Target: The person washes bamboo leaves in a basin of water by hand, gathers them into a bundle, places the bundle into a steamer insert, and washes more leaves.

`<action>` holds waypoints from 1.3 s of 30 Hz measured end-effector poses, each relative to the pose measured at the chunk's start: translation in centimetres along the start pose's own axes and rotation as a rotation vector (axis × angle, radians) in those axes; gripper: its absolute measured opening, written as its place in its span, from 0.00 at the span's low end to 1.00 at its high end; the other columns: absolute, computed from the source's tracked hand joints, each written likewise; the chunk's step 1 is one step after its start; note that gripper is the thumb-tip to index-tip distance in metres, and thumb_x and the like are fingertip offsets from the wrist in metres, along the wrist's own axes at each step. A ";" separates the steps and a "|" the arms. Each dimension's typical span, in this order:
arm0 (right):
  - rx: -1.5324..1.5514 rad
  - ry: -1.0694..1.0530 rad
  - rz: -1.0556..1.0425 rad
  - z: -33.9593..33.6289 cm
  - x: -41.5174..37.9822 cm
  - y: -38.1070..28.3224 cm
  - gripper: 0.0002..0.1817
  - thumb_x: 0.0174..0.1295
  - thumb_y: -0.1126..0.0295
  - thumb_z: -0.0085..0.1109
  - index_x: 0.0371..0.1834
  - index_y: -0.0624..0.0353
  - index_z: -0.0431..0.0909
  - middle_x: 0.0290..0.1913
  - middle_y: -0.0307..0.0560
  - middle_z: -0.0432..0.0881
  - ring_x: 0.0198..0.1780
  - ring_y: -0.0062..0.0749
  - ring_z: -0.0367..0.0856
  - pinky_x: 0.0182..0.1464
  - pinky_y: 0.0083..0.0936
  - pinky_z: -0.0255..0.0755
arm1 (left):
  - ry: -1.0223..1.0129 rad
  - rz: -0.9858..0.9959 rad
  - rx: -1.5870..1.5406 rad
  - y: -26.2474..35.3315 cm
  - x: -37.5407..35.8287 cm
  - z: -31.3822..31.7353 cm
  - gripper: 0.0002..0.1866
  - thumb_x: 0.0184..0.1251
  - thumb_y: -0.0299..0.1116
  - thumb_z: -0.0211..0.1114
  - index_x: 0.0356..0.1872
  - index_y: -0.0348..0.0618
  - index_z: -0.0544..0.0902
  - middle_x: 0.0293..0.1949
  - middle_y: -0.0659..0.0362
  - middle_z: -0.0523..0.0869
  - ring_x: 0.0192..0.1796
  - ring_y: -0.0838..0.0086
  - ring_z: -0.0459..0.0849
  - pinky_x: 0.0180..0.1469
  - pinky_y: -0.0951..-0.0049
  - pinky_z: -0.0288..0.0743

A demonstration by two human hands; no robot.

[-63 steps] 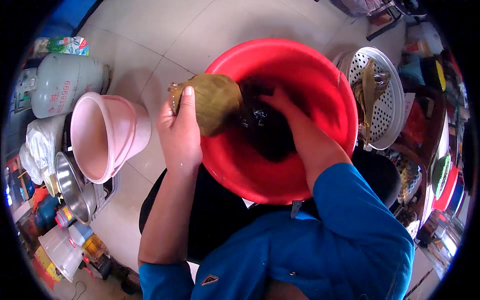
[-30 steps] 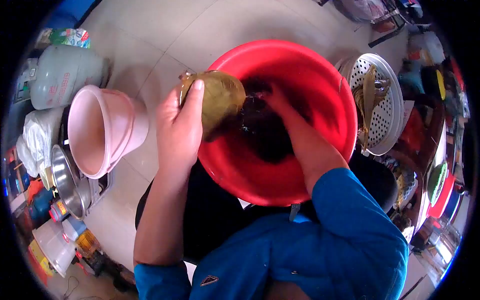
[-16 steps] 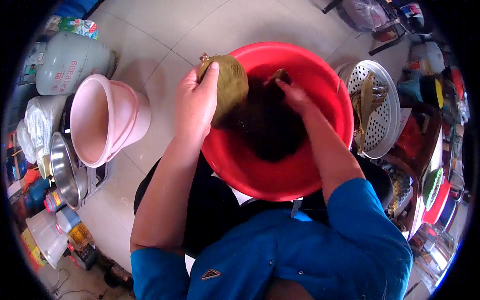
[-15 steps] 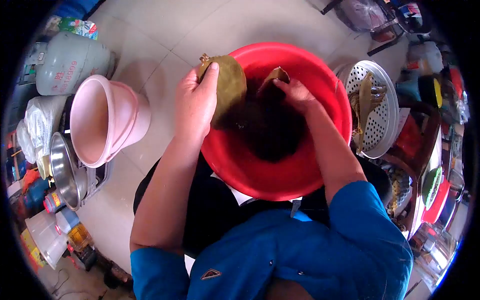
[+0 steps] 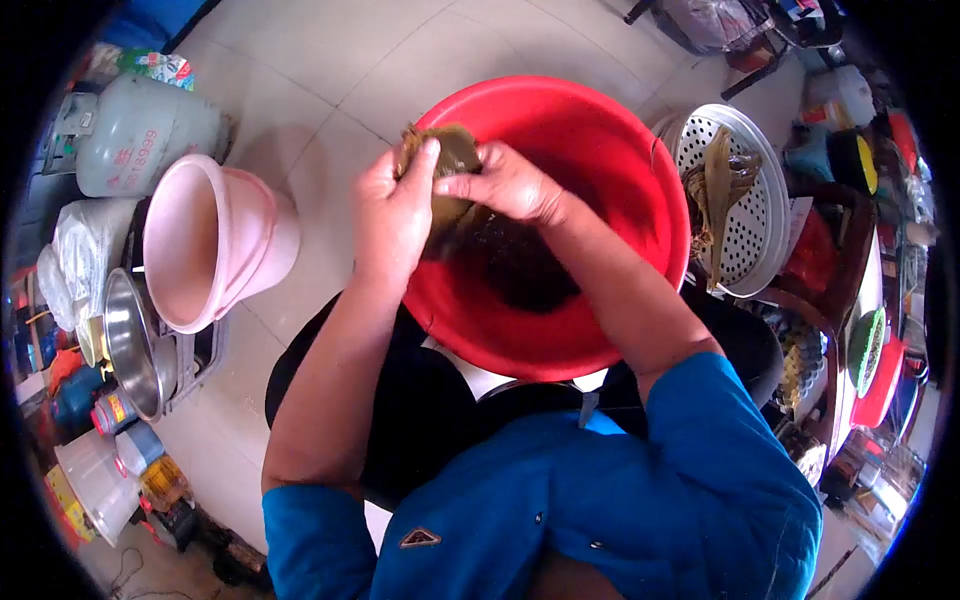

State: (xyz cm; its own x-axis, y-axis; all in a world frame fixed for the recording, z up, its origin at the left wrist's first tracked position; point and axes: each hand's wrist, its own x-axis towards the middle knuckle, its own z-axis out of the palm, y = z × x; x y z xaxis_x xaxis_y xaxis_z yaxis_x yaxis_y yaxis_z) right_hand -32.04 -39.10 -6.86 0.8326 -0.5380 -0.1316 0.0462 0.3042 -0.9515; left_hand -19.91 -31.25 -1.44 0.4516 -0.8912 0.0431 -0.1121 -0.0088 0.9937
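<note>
My left hand (image 5: 388, 215) is closed around broad olive-brown leaves (image 5: 456, 152), thumb on top, over the left side of a large red basin (image 5: 450, 325). From the right, my right hand (image 5: 515, 185) meets them with thumb and fingers pinched on the leaf's right edge. The leaves hang down toward the basin's inside, their lower part in shadow. Dark contents (image 5: 530, 265) lie in the bottom of the basin, too dim to make out. The basin sits in front of my lap.
Right of the basin stands a white perforated tray (image 5: 745, 255) with long brownish leaves (image 5: 716, 195) on it. To the left are a pink bucket (image 5: 262, 240), a steel bowl (image 5: 128, 345) and a grey gas cylinder (image 5: 150, 140). Cluttered goods line both sides of the tiled floor.
My right hand has moved up and left from the basin's middle, where it held a curled leaf piece, to the leaves in my left hand. The left hand has barely moved.
</note>
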 end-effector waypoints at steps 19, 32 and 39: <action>-0.778 0.627 0.106 -12.7 2.2 20.3 0.32 0.48 0.58 0.66 0.54 0.63 0.68 0.52 0.52 0.74 0.56 0.38 0.70 0.57 0.32 0.64 | 0.210 -0.154 -0.231 3.0 1.7 -2.2 0.09 0.64 0.31 0.59 0.39 0.35 0.79 0.34 0.62 0.81 0.35 0.82 0.76 0.41 0.80 0.70; -0.498 0.469 0.315 -13.0 0.2 16.0 0.27 0.60 0.58 0.51 0.59 0.61 0.67 0.58 0.57 0.70 0.61 0.45 0.66 0.64 0.35 0.56 | 0.198 -0.151 -0.178 2.2 1.8 -1.9 0.09 0.64 0.30 0.60 0.39 0.35 0.79 0.34 0.62 0.82 0.36 0.83 0.77 0.41 0.81 0.71; -1.258 0.634 0.100 -14.6 -0.7 22.8 0.23 0.62 0.61 0.47 0.57 0.62 0.68 0.57 0.61 0.70 0.59 0.48 0.68 0.61 0.38 0.59 | 0.201 -0.132 -0.123 2.2 2.2 -0.7 0.08 0.63 0.31 0.60 0.37 0.35 0.80 0.32 0.64 0.81 0.34 0.85 0.75 0.40 0.82 0.69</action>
State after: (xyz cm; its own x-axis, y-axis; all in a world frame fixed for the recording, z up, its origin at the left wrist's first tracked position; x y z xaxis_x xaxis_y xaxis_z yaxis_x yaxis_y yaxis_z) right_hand -39.61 -43.29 -32.58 0.4018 -0.9157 0.0074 -0.7941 -0.3524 -0.4953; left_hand -18.56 -32.92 0.88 0.6231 -0.7781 -0.0798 0.0617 -0.0528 0.9967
